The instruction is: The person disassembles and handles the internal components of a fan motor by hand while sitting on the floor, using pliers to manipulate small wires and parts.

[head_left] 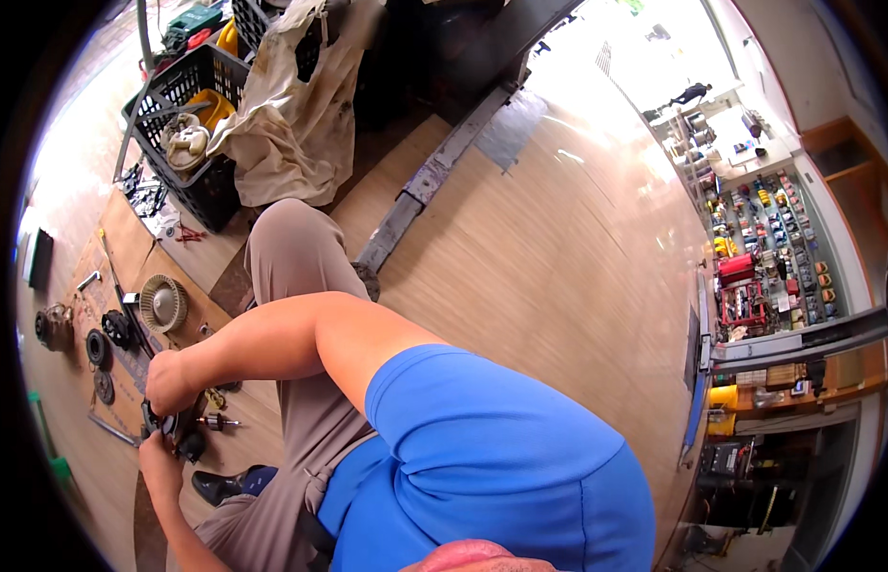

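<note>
My right hand [169,383] is closed on a small dark part [156,418], and my left hand [159,461] grips it from below. Its exact kind is mostly hidden by my fingers. Close beside the hands are a small motor armature [218,421] with a thin shaft and a black rounded piece [191,446]. A cream fan wheel [163,303] with a ribbed rim lies farther off on a brown cardboard sheet [129,367]. Around it are a black ring [98,349], a dark disc [103,386], a black round part [116,329] and a metallic, motor-like part [55,326].
Black plastic crates [198,176] with yellow items and a beige cloth [296,114] stand at the upper left. A worn metal beam [434,172] crosses the wood-patterned floor [539,238]. Shelves of colourful goods [773,248] line the right. My shoe [218,486] is near the hands.
</note>
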### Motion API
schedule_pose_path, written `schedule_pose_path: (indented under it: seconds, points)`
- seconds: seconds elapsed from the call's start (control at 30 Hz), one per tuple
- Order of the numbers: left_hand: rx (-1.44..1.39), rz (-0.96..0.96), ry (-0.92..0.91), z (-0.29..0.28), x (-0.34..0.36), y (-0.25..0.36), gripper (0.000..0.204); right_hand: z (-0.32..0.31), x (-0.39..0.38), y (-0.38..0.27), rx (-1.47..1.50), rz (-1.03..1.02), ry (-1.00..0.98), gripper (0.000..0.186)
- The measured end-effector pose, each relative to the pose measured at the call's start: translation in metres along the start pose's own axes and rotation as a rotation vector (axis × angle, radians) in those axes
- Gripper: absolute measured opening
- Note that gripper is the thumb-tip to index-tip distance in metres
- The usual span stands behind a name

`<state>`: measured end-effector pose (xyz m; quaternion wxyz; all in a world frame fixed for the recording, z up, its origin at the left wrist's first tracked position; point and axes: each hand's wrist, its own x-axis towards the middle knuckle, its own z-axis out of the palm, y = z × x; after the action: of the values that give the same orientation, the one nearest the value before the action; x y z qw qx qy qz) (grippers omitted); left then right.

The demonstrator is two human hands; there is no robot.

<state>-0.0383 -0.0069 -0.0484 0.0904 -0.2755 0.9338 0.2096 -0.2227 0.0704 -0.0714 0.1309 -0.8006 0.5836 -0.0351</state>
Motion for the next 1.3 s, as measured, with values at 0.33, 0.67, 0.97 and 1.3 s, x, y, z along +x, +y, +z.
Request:
schedule_pose_path:
  seconds: [0.33,0.67,0.97,1.3]
  points:
    - [-0.018,0.09,-0.005,-0.002,-0.002,-0.014,0.012,-0.028,0.003,0.002,0.093,-0.021,-0.11,0.027]
    - [-0.012,0.156,0.15,-0.002,-0.002,0.004,0.008,-0.033,0.003,0.01,0.078,-0.005,0.005,0.025]
    - [-0.629,-0.123,-0.031,-0.016,0.002,0.003,0.015,-0.038,0.005,-0.003,0.083,-0.083,0.037,0.024]
    - [-0.247,0.208,0.263,-0.017,0.006,0.009,0.01,-0.025,0.016,0.011,0.311,-0.075,-0.04,0.036]
